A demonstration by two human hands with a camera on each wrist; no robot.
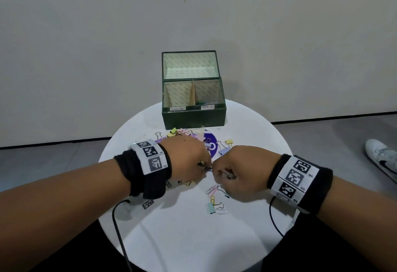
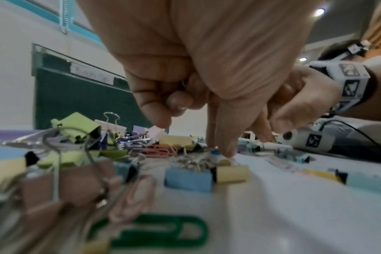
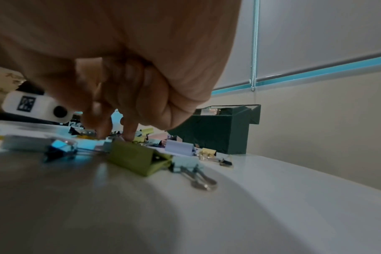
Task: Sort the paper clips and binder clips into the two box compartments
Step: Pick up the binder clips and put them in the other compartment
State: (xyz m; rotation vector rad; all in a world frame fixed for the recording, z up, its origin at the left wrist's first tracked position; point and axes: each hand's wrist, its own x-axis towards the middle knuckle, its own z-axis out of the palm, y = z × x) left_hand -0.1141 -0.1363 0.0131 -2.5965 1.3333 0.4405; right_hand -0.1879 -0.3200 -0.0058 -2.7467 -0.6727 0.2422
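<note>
Left hand (image 2: 207,68) fingertip (image 2: 227,151) touching clips on table (image 2: 294,206).

Bare forearms, banded wrists.
Each wrist wore a black wristband (image 1: 148,177) wrapped by a white strip (image 1: 294,178) of square black-and-white codes; a thin black cable (image 1: 117,226) trailed from each band.

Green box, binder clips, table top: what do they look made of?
Green box: likely card or board with a matte, cloth-like wrap; inside is printed paper lining. Binder clips: pastel painted bodies, probably metal, with shiny bare wire handles. Table top: smooth white, semi-gloss, showing soft reflections; laminate or plastic, cannot tell which.
</note>
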